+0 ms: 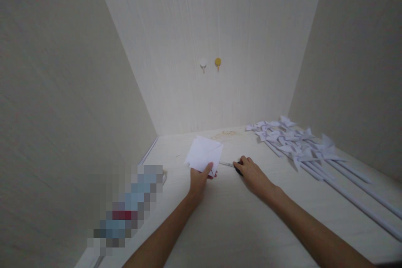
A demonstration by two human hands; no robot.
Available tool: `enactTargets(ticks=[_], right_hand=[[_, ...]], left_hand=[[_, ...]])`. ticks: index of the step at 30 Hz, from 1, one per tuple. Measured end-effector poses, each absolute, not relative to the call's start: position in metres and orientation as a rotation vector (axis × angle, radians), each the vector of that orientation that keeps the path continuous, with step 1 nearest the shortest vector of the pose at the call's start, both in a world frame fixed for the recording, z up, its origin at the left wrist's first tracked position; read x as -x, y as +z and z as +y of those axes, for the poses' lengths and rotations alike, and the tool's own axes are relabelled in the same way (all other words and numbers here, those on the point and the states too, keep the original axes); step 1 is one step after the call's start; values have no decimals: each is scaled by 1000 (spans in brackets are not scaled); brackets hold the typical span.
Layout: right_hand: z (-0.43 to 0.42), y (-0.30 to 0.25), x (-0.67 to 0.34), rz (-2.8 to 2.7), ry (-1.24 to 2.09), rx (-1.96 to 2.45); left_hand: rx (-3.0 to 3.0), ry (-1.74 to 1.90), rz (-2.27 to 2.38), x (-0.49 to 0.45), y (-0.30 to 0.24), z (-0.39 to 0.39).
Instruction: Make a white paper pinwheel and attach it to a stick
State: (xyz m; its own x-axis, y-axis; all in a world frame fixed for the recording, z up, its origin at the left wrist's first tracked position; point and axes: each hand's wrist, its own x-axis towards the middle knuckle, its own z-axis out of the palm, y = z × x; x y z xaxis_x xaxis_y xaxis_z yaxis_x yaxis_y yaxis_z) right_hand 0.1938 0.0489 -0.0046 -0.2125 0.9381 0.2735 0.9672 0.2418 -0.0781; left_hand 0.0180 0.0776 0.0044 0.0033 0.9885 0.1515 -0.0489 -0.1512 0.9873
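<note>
My left hand (199, 180) pinches the near corner of a folded white sheet of paper (204, 153) and holds it just above the pale table (232, 217). My right hand (253, 174) lies on the table to the right of the paper, its fingers curled over the black handle of a pair of scissors (231, 165). The thin metal blades stick out to the left, toward the paper.
Several white paper pinwheels on long white sticks (298, 146) lie in a heap at the right of the table. Two wall hooks, one white (203, 64) and one yellow (217, 63), sit on the back wall. A blurred-out object (125, 209) lies at the left edge.
</note>
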Motion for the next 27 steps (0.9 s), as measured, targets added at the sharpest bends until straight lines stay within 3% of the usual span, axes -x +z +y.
enactTargets(ticks=[11,19,27], right_hand=[[48,-3,-189,-2105,-155,1758],[47,-7,-154,-1870,606,1204],[49,-10,-155,-1806,685,1134]], left_hand=[[-1213,1445,1160,-17,2,80],[-1335,1347,1133,-19,2,76],[-1468,1167,989,-23,-2,73]])
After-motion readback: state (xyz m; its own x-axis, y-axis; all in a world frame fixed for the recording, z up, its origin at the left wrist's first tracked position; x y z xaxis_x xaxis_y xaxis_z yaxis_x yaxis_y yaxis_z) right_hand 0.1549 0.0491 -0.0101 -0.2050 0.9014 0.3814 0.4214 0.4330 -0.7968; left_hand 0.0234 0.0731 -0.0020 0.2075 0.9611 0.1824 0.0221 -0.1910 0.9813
